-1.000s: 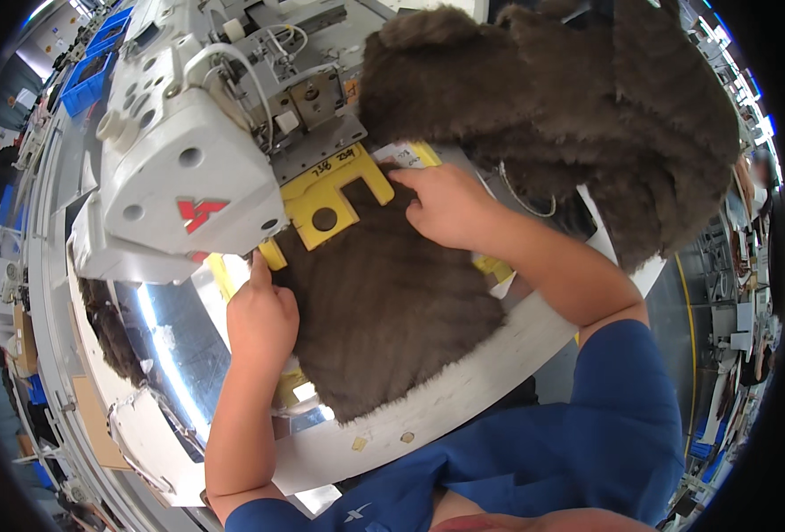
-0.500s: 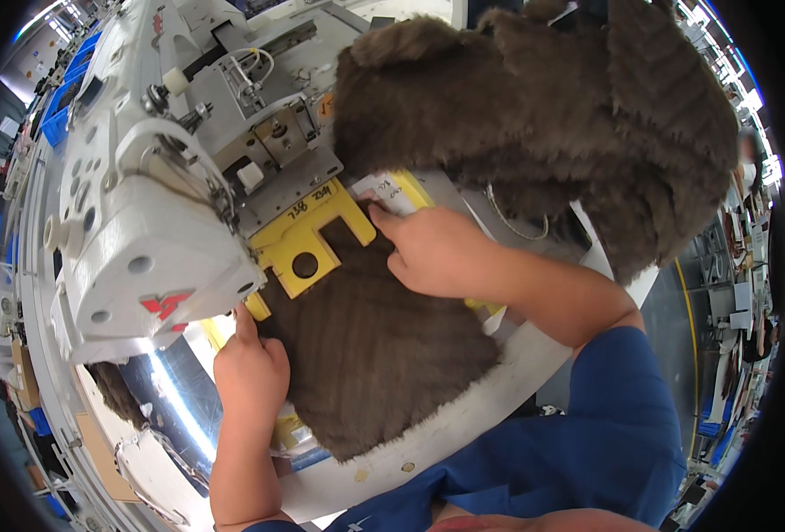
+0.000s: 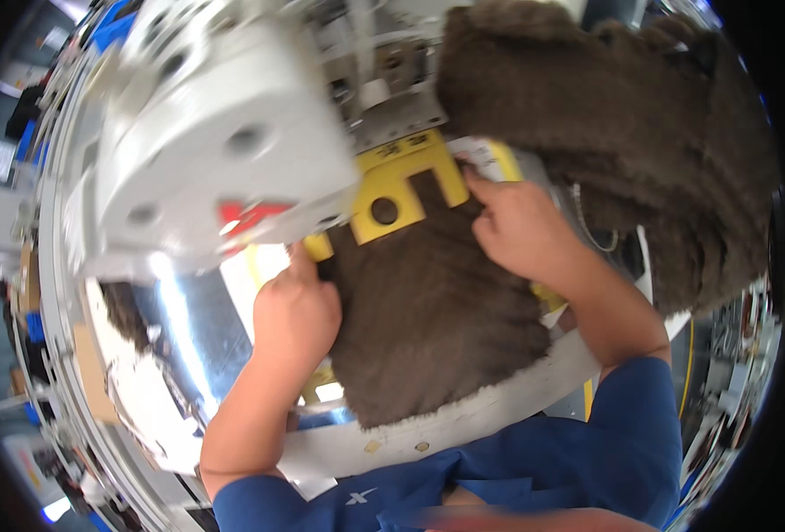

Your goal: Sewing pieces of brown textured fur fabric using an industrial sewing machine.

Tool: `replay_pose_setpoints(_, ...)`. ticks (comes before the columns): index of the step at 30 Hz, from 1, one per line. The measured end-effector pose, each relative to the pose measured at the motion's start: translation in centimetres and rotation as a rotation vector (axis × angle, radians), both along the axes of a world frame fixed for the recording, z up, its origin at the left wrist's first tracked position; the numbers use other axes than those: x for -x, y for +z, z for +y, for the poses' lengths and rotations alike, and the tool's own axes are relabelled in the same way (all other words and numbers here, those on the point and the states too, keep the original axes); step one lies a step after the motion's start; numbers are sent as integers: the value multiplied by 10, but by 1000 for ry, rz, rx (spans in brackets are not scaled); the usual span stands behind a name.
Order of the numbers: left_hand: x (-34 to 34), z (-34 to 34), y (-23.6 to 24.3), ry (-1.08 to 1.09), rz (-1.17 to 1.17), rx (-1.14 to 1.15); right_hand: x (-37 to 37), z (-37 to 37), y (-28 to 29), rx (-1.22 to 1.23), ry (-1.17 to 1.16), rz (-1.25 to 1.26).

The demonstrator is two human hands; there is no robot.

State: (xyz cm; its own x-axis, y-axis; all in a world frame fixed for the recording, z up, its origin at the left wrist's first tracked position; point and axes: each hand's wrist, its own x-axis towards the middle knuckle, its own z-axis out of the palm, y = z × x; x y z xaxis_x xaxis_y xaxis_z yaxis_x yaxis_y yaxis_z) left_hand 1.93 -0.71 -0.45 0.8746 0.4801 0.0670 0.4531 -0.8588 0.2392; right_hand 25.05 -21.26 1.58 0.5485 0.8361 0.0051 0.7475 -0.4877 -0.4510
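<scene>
A piece of brown fur fabric [image 3: 437, 328] lies flat under a yellow template plate [image 3: 392, 191] of the sewing machine [image 3: 242, 168]. My left hand [image 3: 297, 306] rests at the fabric's left edge, its index finger stretched toward the plate's lower left end and the other fingers curled. On the other side, my right hand [image 3: 530, 230] has its index fingertip on the fabric's upper right edge, beside the plate, with the remaining fingers bent. Neither hand visibly holds anything. The machine's head covers part of the plate's left end, and the picture is somewhat blurred.
A large heap of brown fur fabric [image 3: 605, 115] lies at the far right, draping over the table's edge. The machine's bulky white head stands close above my left hand. A shiny metal surface [image 3: 188, 324] lies at left, and a pale table edge [image 3: 490, 390] runs in front of me.
The view has swung, so the machine, plate and fabric appear further right and higher. Both hands keep about the same places beside the plate.
</scene>
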Motion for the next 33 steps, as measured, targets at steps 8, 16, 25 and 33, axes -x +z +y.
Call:
replay_pose_setpoints(8, 4, 2, -14, -52, -18, -109, 10, 9, 11, 34, -113, 18)
replay_pose_setpoints(16, 1, 5, -18, -83, 17, -118, 11, 8, 9, 45, -137, -9)
replay_pose_setpoints(25, 13, 20, 0, 88, -47, 16, 14, 8, 7, 11, -111, -56)
replay_pose_setpoints(33, 134, 233, 25, 683, 30, -383, 9, 0, 1, 7, -93, -74)
